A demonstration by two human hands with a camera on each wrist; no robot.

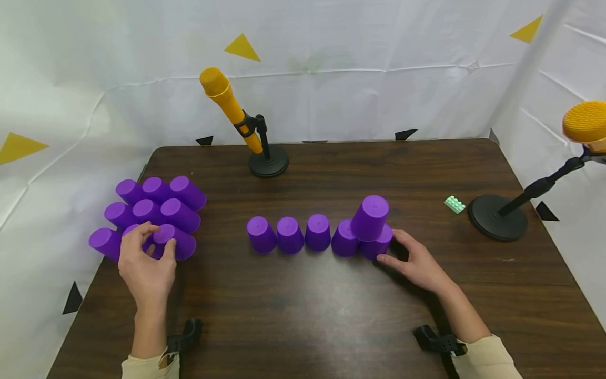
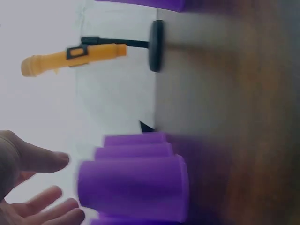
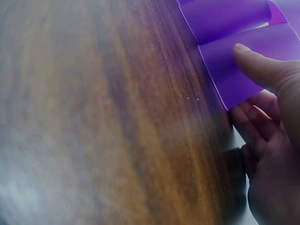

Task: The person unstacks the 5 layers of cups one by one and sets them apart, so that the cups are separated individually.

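Through my head view, the left hand hangs over the front row of a block of purple cups at the left of the table. Its thumb stands well apart from its fingers in the left wrist view, with nothing held between them; I cannot tell whether a fingertip touches a cup. The block is three rows of three, all mouth down, its front middle cup partly hidden from me by the hand.

Across the middle I have a line of five more purple cups, also mouth down. My right hand grips the end cup at the right of that line, thumb on the near side and fingers round the far side. A raised cup sits upright on its mouth, bridging the end cup and the fourth cup.

Behind the line, a tilted orange microphone is clipped to a black stand. Off to the right, near the table's edge, I see a second stand carrying a yellow microphone, with a pale green brick just beside its base.
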